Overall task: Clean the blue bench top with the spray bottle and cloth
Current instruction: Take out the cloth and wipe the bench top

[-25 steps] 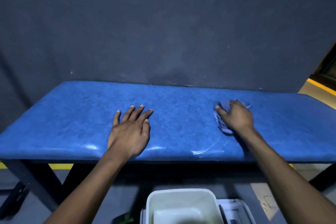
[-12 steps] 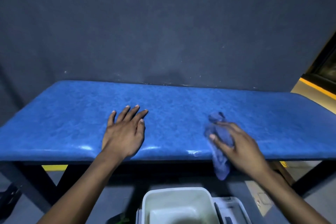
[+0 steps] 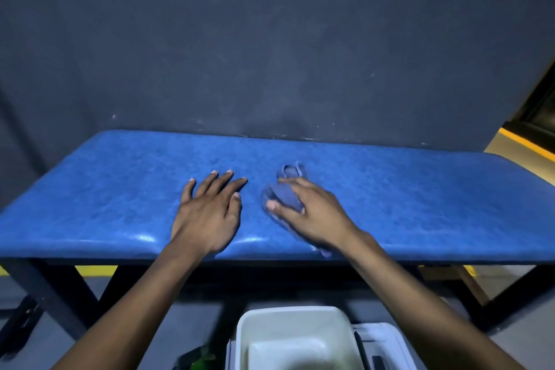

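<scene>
The cloth (image 3: pixel 285 198) lies bunched on the bench (image 3: pixel 420 204) top, about mid-length and nearer the front edge than the back; it looks soft, light and limp, likely to slide easily on the glossy surface; best held by pressing down on the bunched middle. The right hand (image 3: pixel 312 213) rests on it, fingers curled over the folds and gripping it; the left hand (image 3: pixel 207 213) lies flat beside it, fingers spread, holding nothing. Bench top is blue, padded, mottled vinyl with rounded edges on dark legs. A white tub (image 3: pixel 295 336) stands below the front edge. No spray bottle visible.
</scene>
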A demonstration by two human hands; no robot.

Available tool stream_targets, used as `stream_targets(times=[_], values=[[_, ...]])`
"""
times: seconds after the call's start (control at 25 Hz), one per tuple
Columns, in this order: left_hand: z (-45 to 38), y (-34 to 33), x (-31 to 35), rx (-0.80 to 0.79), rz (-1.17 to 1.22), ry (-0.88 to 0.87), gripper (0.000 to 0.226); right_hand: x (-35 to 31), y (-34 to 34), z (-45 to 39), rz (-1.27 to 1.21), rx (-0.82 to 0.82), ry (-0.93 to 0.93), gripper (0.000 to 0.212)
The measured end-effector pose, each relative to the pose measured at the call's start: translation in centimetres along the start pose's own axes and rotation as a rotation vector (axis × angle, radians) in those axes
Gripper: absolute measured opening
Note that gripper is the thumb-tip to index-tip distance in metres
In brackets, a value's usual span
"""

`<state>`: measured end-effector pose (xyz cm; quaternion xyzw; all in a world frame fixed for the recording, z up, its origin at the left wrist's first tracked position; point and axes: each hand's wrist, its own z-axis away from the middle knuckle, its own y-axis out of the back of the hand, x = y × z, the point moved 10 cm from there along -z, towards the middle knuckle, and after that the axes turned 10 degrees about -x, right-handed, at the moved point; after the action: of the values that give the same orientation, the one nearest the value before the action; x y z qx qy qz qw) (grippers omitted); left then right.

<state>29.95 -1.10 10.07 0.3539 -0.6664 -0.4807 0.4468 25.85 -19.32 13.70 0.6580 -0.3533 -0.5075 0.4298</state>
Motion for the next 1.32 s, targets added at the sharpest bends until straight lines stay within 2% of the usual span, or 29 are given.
stream_targets(times=[0.08, 0.16, 0.24, 0.32, 0.4, 0.44, 0.52, 0.6, 0.72, 0.8, 0.88, 1.0, 1.04, 1.08, 1.16, 1.24, 1.28, 1.32], values=[[0.3, 0.0, 0.1, 0.004, 0.011, -0.001, 0.059, -0.5, 0.8, 5.2, -0.037, 0.008, 0.099, 0.042], [0.4, 0.1, 0.0, 0.0, 0.016, 0.001, 0.059, 2.6, 1.7, 8.7, -0.023, 0.027, 0.075, 0.046], [0.5, -0.1, 0.1, -0.016, 0.006, 0.006, 0.06, 7.9, 3.7, 10.1, 0.025, 0.093, -0.067, 0.049], [0.4, -0.1, 0.3, -0.019, 0.0, 0.016, 0.062, 12.4, 6.1, 8.6, 0.071, 0.155, -0.285, 0.044], [0.2, -0.2, 0.3, -0.019, -0.001, 0.018, 0.06, 14.4, 7.1, 4.3, 0.087, 0.181, -0.453, 0.039], [0.1, -0.3, 0.1, -0.019, -0.001, 0.016, 0.059, 13.9, 6.7, 1.4, 0.074, 0.182, -0.473, 0.04], [0.1, -0.3, 0.1, -0.019, 0.003, 0.011, 0.058, 10.4, 4.0, -3.5, 0.057, 0.124, -0.413, 0.05], [0.2, -0.2, 0.1, -0.008, 0.0, 0.002, 0.059, 4.9, 0.9, -4.4, 0.08, 0.063, -0.225, 0.058], [0.1, -0.1, 0.1, -0.007, -0.012, -0.003, 0.061, -0.3, 0.2, 2.8, 0.025, 0.015, 0.083, 0.045], [0.3, 0.0, 0.1, 0.001, -0.013, 0.003, 0.062, -0.3, 0.3, 9.1, 0.076, -0.001, 0.222, 0.047], [0.3, -0.1, 0.2, -0.007, -0.018, 0.01, 0.062, 3.6, 1.3, 11.8, 0.144, 0.042, 0.214, 0.056], [0.3, -0.2, 0.2, -0.012, -0.01, 0.017, 0.062, 8.9, 4.2, 9.4, 0.08, 0.291, -0.164, 0.041], [0.2, -0.2, 0.2, -0.013, -0.006, 0.017, 0.062, 8.2, 4.1, 7.9, 0.053, 0.335, -0.214, 0.041], [0.1, -0.2, 0.2, -0.015, -0.005, 0.015, 0.063, 5.8, 3.4, 6.4, 0.031, 0.328, -0.178, 0.041], [0.3, 0.0, 0.2, -0.006, -0.009, 0.016, 0.062, 0.4, 0.7, 5.0, 0.006, 0.203, 0.029, 0.042], [0.4, 0.1, 0.2, 0.001, -0.018, 0.009, 0.062, -0.7, 0.2, 5.3, -0.02, 0.1, 0.175, 0.048], [0.4, 0.1, 0.1, -0.003, -0.019, 0.006, 0.062, 1.3, 1.3, 5.2, -0.036, 0.098, 0.156, 0.05], [0.3, 0.0, 0.0, -0.011, -0.02, 0.007, 0.061, 4.5, 2.8, 4.9, -0.019, 0.126, 0.041, 0.048]])
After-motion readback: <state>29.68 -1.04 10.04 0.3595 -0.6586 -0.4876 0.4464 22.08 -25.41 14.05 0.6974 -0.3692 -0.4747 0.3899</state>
